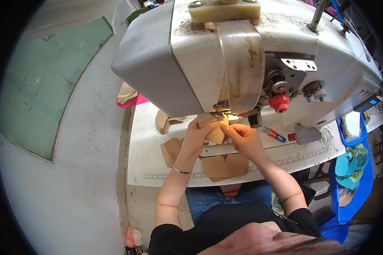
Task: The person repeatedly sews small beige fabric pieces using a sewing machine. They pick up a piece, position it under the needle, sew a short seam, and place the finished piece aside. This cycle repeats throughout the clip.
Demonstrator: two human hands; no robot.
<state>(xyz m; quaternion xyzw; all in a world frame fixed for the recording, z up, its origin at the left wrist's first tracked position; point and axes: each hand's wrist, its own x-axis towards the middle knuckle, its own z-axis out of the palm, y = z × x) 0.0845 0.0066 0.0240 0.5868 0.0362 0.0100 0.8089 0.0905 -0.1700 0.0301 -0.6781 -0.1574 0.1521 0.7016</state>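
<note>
- Right under sewing machine (149,59), in from near edge of tabletop (144,148), pinched tan piece (216,137) with left hand (195,136) and right hand (247,138).
- Looked light, bendable, best held by edges.

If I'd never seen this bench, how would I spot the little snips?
Find the big white sewing machine. On the white table under it, just right of the right hand, lie the snips. Blue and red, they stand out from the tan pieces.

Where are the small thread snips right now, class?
In the head view, the thread snips lie on the white table, right of the person's right hand.
</note>
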